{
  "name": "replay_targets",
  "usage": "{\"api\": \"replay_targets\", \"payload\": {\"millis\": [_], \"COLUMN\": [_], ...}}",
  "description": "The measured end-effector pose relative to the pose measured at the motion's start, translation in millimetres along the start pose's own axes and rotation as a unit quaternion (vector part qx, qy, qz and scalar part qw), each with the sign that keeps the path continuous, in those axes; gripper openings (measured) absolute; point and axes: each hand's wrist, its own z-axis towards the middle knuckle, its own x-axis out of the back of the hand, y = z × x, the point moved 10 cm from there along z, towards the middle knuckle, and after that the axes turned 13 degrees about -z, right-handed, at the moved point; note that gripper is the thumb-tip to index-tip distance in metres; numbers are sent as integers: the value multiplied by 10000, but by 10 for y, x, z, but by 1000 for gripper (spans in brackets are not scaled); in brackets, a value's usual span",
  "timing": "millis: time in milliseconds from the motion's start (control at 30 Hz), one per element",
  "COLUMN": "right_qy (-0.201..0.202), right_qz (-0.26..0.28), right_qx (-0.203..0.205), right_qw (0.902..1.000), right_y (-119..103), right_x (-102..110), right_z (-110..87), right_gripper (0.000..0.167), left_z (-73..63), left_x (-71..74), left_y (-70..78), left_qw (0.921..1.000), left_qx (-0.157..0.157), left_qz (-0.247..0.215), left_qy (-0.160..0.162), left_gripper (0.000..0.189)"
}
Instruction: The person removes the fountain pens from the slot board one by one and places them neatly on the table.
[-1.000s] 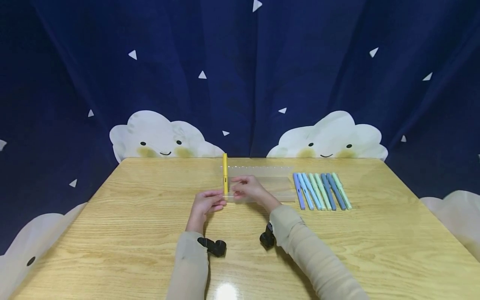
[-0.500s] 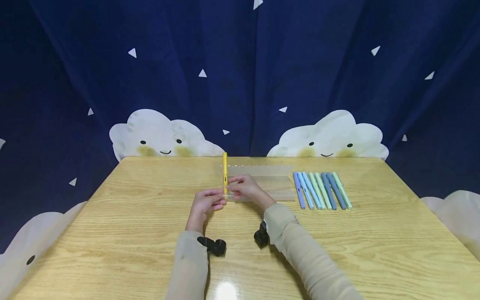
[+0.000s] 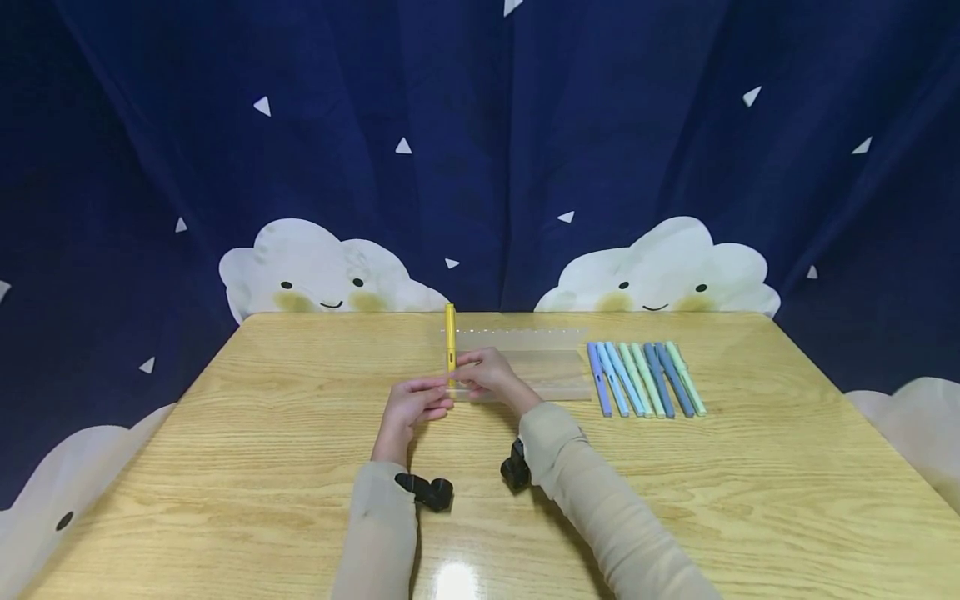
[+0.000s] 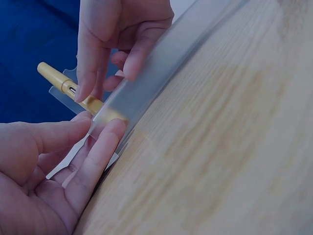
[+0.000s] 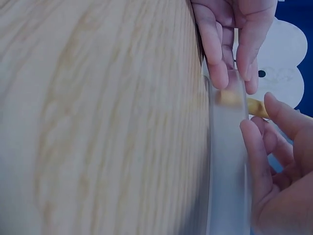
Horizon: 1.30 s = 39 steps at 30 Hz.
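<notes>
A yellow pen stands upright at the left end of a clear plastic rack. Its lower end shows blurred through the frosted front lip in the right wrist view. My left hand pinches the rack's front left corner, thumb on the inner side and a finger on the outside of the lip. From the right, my right hand reaches over the lip and pinches the pen's lower part between thumb and fingers. The exact contact behind the fingers is partly hidden.
To the right of the rack, several purple, light blue, green and dark blue pens lie side by side on the wooden table. A dark blue curtain with cloud figures hangs behind the table's far edge.
My right hand has moved left, from a small gap beside the yellow pen to contact with it. My left hand stays at the rack's corner.
</notes>
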Motion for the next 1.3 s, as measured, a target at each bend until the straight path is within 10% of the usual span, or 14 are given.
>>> {"api": "replay_targets", "payload": {"millis": [733,1300], "right_qy": [286,935], "right_qz": [207,119], "right_qx": [28,1294], "right_qw": [9994,9871], "right_y": [-23,-222], "right_x": [19,282], "right_z": [-25,-56], "right_gripper": [24,18], "left_z": [6,8], "left_x": [10,4], "left_y": [-50,-21], "left_qw": [9999,9999], "left_qx": [105,-45], "left_qz": [-3,-99], "left_qy": [49,27], "left_gripper": [23,23]}}
